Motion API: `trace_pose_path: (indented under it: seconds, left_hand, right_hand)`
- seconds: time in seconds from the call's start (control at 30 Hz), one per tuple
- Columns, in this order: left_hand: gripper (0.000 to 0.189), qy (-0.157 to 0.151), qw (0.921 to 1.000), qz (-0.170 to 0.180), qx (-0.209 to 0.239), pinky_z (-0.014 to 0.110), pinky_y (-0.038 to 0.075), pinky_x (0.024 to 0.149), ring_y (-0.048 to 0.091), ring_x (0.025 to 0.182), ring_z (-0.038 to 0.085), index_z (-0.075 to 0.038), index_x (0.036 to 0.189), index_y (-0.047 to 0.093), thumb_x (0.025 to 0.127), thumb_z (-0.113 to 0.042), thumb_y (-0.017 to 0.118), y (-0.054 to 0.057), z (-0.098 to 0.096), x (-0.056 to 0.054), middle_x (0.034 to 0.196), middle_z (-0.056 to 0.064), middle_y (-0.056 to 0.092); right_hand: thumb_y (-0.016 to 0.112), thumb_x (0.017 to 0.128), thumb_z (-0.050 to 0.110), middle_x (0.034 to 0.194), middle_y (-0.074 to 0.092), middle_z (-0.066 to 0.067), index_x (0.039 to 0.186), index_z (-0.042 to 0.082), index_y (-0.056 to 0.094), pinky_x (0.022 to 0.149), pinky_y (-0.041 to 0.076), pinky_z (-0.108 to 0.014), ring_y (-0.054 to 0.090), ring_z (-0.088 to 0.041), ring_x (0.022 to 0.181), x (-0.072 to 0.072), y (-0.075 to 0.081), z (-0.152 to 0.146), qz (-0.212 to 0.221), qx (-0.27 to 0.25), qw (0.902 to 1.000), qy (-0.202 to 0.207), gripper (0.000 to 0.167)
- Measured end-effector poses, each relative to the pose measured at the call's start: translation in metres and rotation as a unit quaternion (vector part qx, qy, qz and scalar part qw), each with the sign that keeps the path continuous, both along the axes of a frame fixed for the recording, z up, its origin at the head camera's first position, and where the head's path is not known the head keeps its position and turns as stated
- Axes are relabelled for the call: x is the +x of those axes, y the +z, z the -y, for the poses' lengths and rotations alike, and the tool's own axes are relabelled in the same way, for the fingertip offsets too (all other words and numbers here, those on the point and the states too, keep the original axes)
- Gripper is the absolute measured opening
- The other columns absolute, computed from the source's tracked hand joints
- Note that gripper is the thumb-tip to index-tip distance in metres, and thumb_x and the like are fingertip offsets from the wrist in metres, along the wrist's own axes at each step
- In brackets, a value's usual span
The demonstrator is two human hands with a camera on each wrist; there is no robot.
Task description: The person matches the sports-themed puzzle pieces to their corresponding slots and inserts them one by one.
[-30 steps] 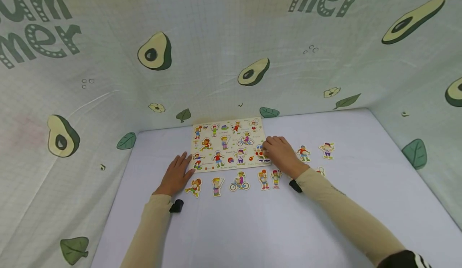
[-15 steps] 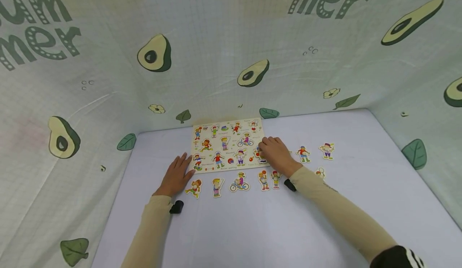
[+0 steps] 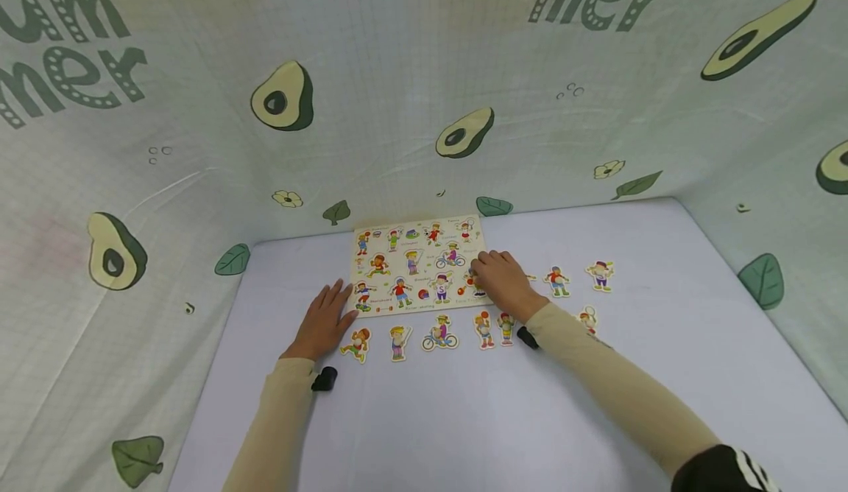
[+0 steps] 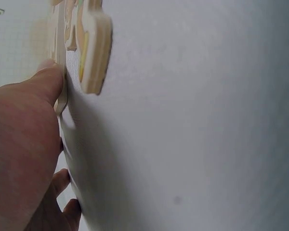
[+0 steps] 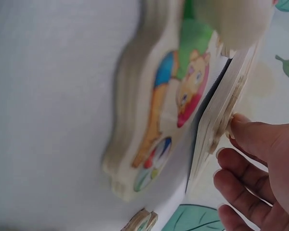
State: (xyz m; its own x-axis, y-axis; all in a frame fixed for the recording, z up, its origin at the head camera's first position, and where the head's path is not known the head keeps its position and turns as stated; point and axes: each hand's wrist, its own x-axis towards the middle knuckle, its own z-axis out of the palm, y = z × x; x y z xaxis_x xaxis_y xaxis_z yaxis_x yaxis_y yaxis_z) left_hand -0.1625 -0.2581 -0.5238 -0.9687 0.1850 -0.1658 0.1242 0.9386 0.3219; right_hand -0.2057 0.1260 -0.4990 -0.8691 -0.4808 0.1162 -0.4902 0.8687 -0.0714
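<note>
A wooden puzzle board point(image 3: 430, 256) with sports figures lies at the back of the table. My left hand point(image 3: 321, 322) rests at its left edge, fingers spread, the thumb by the lower-left corner; the left wrist view shows that thumb point(image 4: 50, 82) against the board's edge. Over the lower-right corner, my right hand point(image 3: 509, 282) pinches a puzzle piece point(image 3: 475, 286), mostly hidden under the fingers. In the right wrist view the thumb and fingertips meet at this piece point(image 5: 224, 120), low on the board's surface.
Loose figure pieces lie before the board: a runner point(image 3: 358, 345), a baseball batter point(image 3: 399, 342), a cyclist point(image 3: 440, 333) and two ball players point(image 3: 484, 330). More pieces point(image 3: 557, 282) lie to the right, one point(image 3: 587, 319) partly behind the right sleeve. An avocado-print cloth point(image 3: 371, 153) hangs behind the table.
My right hand has slid a little left over the board's lower-right corner with the piece, then slowed. The left hand has stayed in place.
</note>
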Motion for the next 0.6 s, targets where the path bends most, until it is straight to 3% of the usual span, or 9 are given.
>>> trace_pose_path:
  seconds: [0.37,0.6]
  left_hand:
    - [0.067,0.002,1.0000,-0.001,0.002,0.062,0.011,0.130,0.011,0.161,0.049,-0.002,0.166,0.030,0.111,-0.031,0.056,0.0033,-0.0012,0.0012,0.175,0.022,0.018]
    - [0.067,-0.001,1.0000,-0.005,-0.001,0.062,0.011,0.130,0.012,0.160,0.049,-0.002,0.166,0.030,0.111,-0.031,0.056,0.0019,-0.0010,0.0008,0.174,0.023,0.019]
  right_hand:
    - [0.078,0.099,0.020,0.109,0.069,-0.009,0.116,0.005,0.072,0.101,0.053,-0.045,0.064,-0.027,0.104,-0.0008,0.0017,0.0042,0.002,0.009,0.9996,-0.027,0.023]
    - [0.078,0.098,0.017,0.110,0.069,-0.009,0.115,0.005,0.071,0.100,0.052,-0.045,0.063,-0.028,0.104,-0.0004,-0.0007,0.0034,0.003,0.014,0.9997,-0.021,0.022]
